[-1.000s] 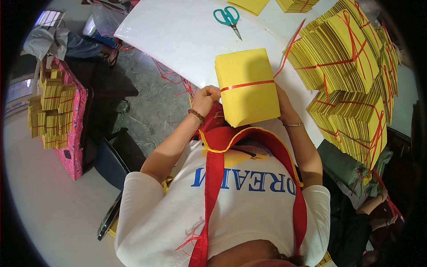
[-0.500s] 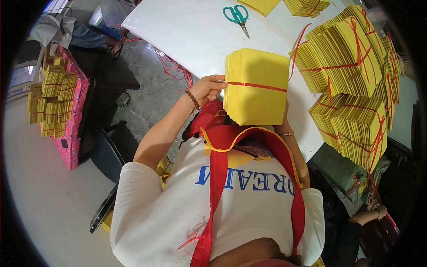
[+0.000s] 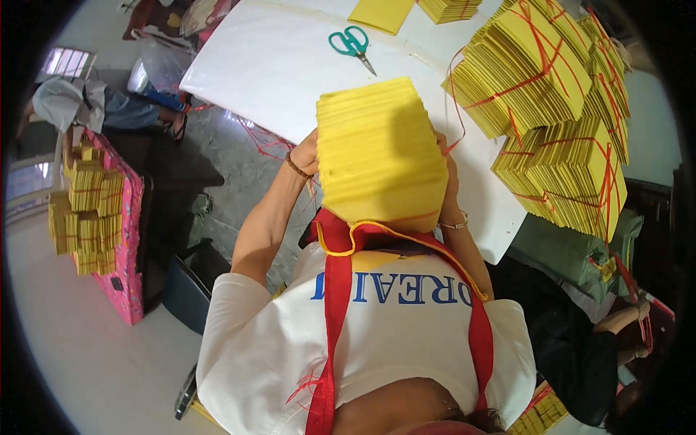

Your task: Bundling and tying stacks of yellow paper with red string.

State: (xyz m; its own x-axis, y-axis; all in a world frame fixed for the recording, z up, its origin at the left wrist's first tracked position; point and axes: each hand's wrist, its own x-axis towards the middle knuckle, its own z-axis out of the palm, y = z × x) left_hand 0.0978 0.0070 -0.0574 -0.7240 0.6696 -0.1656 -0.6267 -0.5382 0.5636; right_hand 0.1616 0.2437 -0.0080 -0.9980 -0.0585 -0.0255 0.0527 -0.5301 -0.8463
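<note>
A thick bundle of folded yellow paper (image 3: 380, 156) is held up in front of my chest, its layered edges turned upward. My left hand (image 3: 308, 154) grips its left side, fingers partly hidden behind the stack. Along the opposite side, my right hand (image 3: 449, 174) is closed on it, mostly covered by the paper. A strip of red ribbon (image 3: 416, 219) shows across the bundle's near face. Another loose red ribbon (image 3: 460, 123) curls beside my right hand. Beyond the bundle, green-handled scissors (image 3: 353, 48) lie on the white table (image 3: 268, 58).
Tied yellow paper bundles (image 3: 533, 83) are piled on the table's right. Flat yellow sheets (image 3: 382, 14) lie at the far edge. More bundles (image 3: 88, 188) sit on a pink-covered surface (image 3: 130, 268) at left, near a standing person (image 3: 94, 105). At lower right, another person's hands (image 3: 638, 326) handle red ribbon.
The bundle has been tipped from its broad flat face to its layered edges and moved left and nearer. My left hand has gone from pinching the ribbon at its edge to gripping the side.
</note>
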